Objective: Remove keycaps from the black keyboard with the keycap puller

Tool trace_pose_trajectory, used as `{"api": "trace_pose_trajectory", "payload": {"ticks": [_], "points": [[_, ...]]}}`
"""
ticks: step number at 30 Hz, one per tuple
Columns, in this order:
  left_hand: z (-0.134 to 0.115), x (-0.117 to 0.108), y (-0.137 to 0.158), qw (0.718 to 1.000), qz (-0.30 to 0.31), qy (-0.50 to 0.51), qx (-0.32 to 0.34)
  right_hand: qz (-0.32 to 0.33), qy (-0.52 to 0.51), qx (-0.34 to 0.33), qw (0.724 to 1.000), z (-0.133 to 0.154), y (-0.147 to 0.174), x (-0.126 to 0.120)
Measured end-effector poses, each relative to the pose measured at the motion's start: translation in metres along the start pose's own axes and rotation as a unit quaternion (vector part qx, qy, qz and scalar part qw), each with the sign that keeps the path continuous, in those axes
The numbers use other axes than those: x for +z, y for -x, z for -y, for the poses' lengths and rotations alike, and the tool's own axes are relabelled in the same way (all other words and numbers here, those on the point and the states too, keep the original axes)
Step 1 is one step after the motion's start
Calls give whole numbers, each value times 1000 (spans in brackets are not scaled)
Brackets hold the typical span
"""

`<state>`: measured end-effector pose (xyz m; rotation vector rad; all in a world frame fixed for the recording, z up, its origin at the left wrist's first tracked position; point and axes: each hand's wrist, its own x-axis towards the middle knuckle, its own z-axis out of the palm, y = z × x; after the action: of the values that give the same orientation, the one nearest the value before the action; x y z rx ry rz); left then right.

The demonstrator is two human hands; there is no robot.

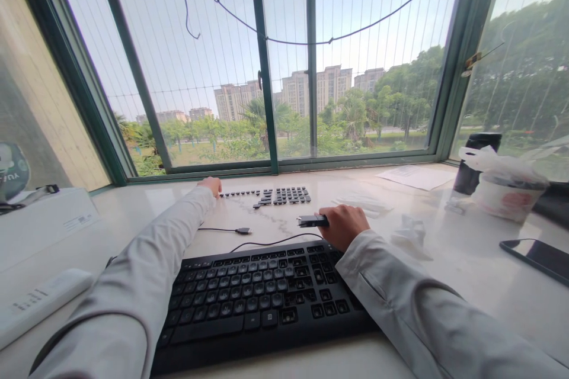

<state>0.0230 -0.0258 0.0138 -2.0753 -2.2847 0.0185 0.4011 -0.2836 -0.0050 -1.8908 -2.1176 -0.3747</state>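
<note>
A black keyboard [231,296] lies in front of me. Its left and middle keys are in place, while its right side and top row show bare sockets. My right hand [344,225] is closed round a short black keycap puller [312,221] with a metal-looking tip pointing left, above the keyboard's back edge. Farther back, my left hand [212,185] reaches down to the left end of a row of loose black keycaps [240,193]. Its fingers are drawn together, and whatever is between them is hidden. A block of keycaps [292,195] sits in neat rows to the right.
A cable with a USB plug [243,231] lies behind the keyboard. On the right are a phone [540,257], a bagged tub [507,195], a black cup [475,160], crumpled plastic [411,237] and paper [415,177]. A power strip [42,302] and white box [48,222] stand left. Windows rise behind.
</note>
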Motion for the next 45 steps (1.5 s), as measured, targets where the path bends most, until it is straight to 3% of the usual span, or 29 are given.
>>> {"api": "trace_pose_trajectory", "payload": {"ticks": [6,10,16,20,25,28,35,45], "points": [[6,-22,23,999,-28,-3,18,-4,2,-3,1000,-2,-1,1],[2,-37,56,995,-89,-10,47,-5,-2,-12,1000,-2,-2,0],[-12,-57,143,972,-195,12,133,5,9,-9,1000,-1,0,-3],[-16,-70,205,954,-253,70,145,-2,14,-9,1000,0,2,-9],[-13,-53,253,932,-295,122,174,-3,9,-4,1000,3,5,-15],[-3,-32,264,931,-277,143,189,-5,5,5,1000,4,7,-16],[33,-3,264,944,-152,190,222,0,4,19,1000,6,11,-18],[25,21,260,908,-173,238,298,-14,1,40,999,13,10,-22]]}}
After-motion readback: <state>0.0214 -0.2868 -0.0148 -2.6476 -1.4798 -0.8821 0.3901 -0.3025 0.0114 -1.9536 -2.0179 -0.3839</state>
